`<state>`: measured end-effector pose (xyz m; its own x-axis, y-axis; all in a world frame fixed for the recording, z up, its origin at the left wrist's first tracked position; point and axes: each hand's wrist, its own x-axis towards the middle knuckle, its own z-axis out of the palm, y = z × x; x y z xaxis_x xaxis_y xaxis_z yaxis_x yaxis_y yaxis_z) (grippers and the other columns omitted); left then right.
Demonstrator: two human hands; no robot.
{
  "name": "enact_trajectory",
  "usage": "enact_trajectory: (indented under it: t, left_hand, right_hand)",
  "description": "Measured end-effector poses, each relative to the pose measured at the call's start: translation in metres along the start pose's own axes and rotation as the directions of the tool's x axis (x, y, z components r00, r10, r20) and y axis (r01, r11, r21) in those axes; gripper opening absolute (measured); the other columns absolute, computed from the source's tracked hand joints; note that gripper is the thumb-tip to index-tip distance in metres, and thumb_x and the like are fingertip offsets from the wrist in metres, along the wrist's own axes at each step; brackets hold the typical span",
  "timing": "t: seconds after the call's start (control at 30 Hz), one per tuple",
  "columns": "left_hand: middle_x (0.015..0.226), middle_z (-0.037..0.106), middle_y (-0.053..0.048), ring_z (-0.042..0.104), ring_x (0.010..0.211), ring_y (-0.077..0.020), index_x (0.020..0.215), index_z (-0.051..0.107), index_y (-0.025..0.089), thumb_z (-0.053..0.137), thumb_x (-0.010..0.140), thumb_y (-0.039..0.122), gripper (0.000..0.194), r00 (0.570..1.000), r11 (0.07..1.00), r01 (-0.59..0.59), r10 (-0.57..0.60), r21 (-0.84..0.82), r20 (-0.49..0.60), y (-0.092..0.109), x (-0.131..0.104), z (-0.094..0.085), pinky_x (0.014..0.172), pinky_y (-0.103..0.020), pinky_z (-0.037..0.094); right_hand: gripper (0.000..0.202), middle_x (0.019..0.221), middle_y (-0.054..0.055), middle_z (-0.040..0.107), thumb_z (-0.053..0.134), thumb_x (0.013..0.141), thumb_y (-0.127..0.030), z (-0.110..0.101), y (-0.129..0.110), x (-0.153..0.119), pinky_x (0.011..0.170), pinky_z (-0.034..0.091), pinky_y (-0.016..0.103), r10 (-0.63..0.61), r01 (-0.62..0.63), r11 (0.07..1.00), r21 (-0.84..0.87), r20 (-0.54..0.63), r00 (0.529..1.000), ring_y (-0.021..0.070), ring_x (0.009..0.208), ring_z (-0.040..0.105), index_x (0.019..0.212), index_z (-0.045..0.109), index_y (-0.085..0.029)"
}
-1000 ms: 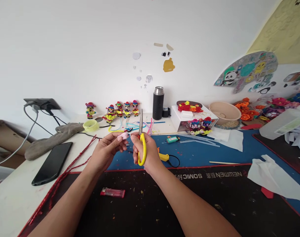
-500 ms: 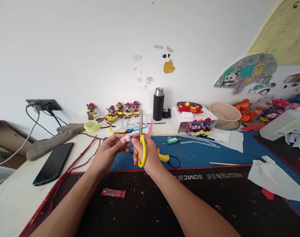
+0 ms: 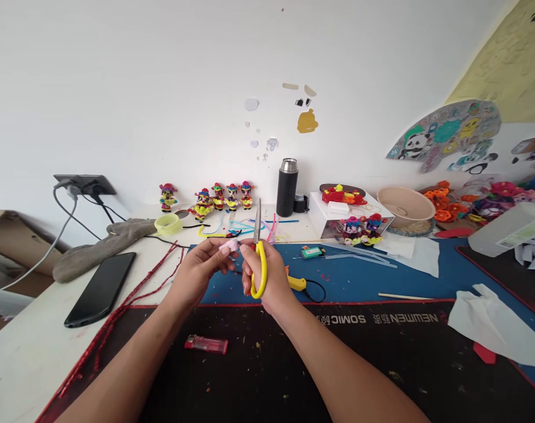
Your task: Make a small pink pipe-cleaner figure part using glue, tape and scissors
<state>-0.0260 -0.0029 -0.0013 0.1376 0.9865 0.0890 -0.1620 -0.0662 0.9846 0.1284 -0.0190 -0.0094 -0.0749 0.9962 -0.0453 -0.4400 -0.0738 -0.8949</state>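
Note:
Between the thumb and fingers of my left hand (image 3: pixel 206 261) is a small pale pink fuzzy piece (image 3: pixel 230 245). My right hand (image 3: pixel 267 270) has yellow-handled scissors (image 3: pixel 261 270) hooked in it, blades pointing up and away from me. The right thumb and fingertips come close to the pink piece; whether they touch it I cannot tell. A yellow glue gun (image 3: pixel 296 283) lies just right of my right hand, partly hidden by it. Below my hands, a red lighter (image 3: pixel 206 344) rests on the black mat (image 3: pixel 241 388).
Small figurines (image 3: pixel 202 203) stand along the wall, left of a black thermos (image 3: pixel 287 188). A phone (image 3: pixel 100 289) and red fuzzy stems (image 3: pixel 117 314) lie at left. At right are a white box (image 3: pixel 316 214), a beige bowl (image 3: pixel 406 205) and crumpled white paper (image 3: pixel 492 323).
The whole scene has shifted slightly to the right as the camera turned a little. My hands keep nearly the same pose, still holding the pink piece and the scissors.

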Motion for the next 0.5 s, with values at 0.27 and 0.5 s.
enact_trajectory:
  t: [0.27, 0.5]
  left_hand:
    - [0.083, 0.076, -0.005, 0.066, 0.066, -0.0162, 0.102, 0.080, 0.017, 0.095, 0.078, 0.052, 0.045, 1.000, 1.000, 0.005, -0.005, -0.001, -0.009, 0.0014, -0.0006, 0.0000, 0.060, -0.027, 0.048]
    - [0.081, 0.075, -0.004, 0.066, 0.067, -0.0160, 0.103, 0.079, 0.018, 0.093, 0.082, 0.050, 0.041, 1.000, 1.000, 0.001, -0.001, 0.015, 0.019, -0.0039, -0.0001, -0.0028, 0.061, -0.026, 0.048]
  right_hand:
    - [0.056, 0.050, -0.013, 0.049, 0.083, 0.078, -0.068, 0.0013, 0.0012, -0.0007, 0.029, 0.040, 0.020, 0.027, -0.027, 1.000, 0.007, -0.013, 1.000, 0.0098, 0.031, 0.047, 0.102, 0.062, -0.022]
    - [0.057, 0.052, -0.013, 0.051, 0.084, 0.079, -0.068, 0.0034, 0.0041, -0.0022, 0.029, 0.039, 0.020, 0.047, -0.047, 0.999, 0.003, 0.020, 0.999, 0.0102, 0.030, 0.048, 0.104, 0.060, -0.022]
